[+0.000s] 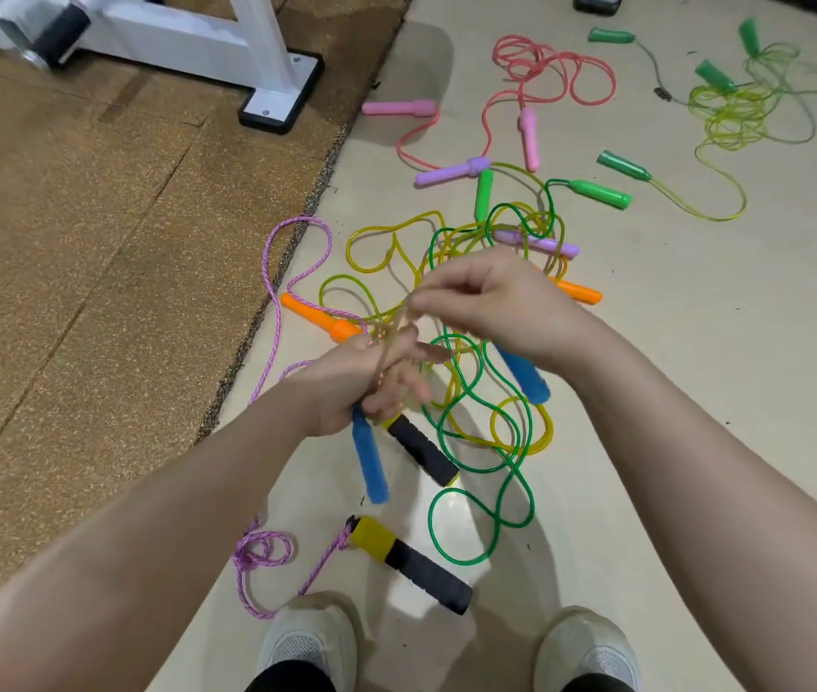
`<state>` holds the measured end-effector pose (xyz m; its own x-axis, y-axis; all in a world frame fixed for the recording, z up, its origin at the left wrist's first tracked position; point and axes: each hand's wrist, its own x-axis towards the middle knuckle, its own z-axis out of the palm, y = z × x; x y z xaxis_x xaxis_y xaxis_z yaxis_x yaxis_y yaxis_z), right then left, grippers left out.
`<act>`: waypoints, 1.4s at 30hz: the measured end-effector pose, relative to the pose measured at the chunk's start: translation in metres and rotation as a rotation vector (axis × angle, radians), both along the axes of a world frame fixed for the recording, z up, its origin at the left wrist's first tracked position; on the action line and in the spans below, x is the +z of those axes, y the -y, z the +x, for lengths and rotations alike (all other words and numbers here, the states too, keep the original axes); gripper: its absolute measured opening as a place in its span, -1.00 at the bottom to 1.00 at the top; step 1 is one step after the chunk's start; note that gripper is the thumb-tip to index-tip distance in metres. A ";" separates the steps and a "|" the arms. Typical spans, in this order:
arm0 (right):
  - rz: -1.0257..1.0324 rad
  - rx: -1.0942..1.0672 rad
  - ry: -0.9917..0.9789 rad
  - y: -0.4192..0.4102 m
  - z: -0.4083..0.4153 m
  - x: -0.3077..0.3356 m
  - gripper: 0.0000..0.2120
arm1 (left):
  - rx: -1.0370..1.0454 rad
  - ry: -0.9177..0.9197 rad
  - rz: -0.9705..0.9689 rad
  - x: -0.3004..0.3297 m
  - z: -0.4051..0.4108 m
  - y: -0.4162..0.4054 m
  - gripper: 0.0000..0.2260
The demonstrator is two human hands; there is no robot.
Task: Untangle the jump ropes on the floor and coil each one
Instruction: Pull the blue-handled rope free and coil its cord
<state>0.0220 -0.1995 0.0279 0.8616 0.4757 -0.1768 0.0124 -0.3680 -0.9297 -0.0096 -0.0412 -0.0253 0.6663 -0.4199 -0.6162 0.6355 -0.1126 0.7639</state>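
Note:
Several jump ropes lie tangled on the pale floor. My left hand (371, 377) grips a blue foam handle (370, 462) and has a thin clear rope (391, 337) wound over its fingers. My right hand (486, 297) pinches that rope just above the left hand; the strand is blurred. A second blue handle (526, 374) lies under my right wrist. Green (486, 442) and yellow (386, 247) cords loop below my hands. Two yellow-and-black handles (411, 561) (421, 449) join a purple braided cord (276, 272). An orange handle (319, 319) lies left.
A pink rope (546, 67) with pink handles and a yellow-green rope (735, 112) with green handles lie farther back. A brown cork mat (97, 242) covers the left, with a white metal frame (186, 37) standing on it. My two shoes (311, 641) (586, 651) are at the bottom.

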 end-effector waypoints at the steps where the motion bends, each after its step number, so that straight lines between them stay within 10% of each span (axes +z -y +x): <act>1: 0.003 -0.103 0.034 0.005 0.004 -0.007 -0.87 | -0.008 -0.076 -0.142 -0.003 0.003 -0.002 -0.42; 6: 0.050 -0.342 -0.134 0.012 -0.004 -0.050 -0.89 | -0.145 -0.209 -0.569 0.003 0.015 -0.008 -0.39; 15: 0.610 -0.222 -0.831 -0.016 -0.029 -0.063 -0.80 | 0.002 -0.188 -0.675 -0.006 0.012 -0.015 -0.58; 21: 0.314 -0.166 -0.425 -0.022 -0.030 -0.059 -0.80 | 0.007 -0.171 -0.442 -0.003 0.011 -0.015 -0.50; 28: 0.150 -0.226 -0.419 -0.017 -0.027 -0.053 -0.85 | 0.044 -0.030 -0.105 0.000 0.015 -0.005 -0.48; 32: 0.050 -0.276 -0.304 -0.017 -0.024 -0.055 -0.76 | 0.362 0.014 -0.069 -0.010 0.025 -0.007 -0.60; 42: 0.335 -0.331 -0.540 -0.007 -0.013 -0.059 -0.72 | 0.337 0.044 -0.374 -0.019 0.010 -0.006 -0.75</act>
<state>0.0093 -0.1927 -0.0306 0.8033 0.3080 -0.5097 -0.5446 0.0335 -0.8380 0.0008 -0.0351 -0.0442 0.8250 -0.3636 -0.4326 0.5554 0.3800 0.7397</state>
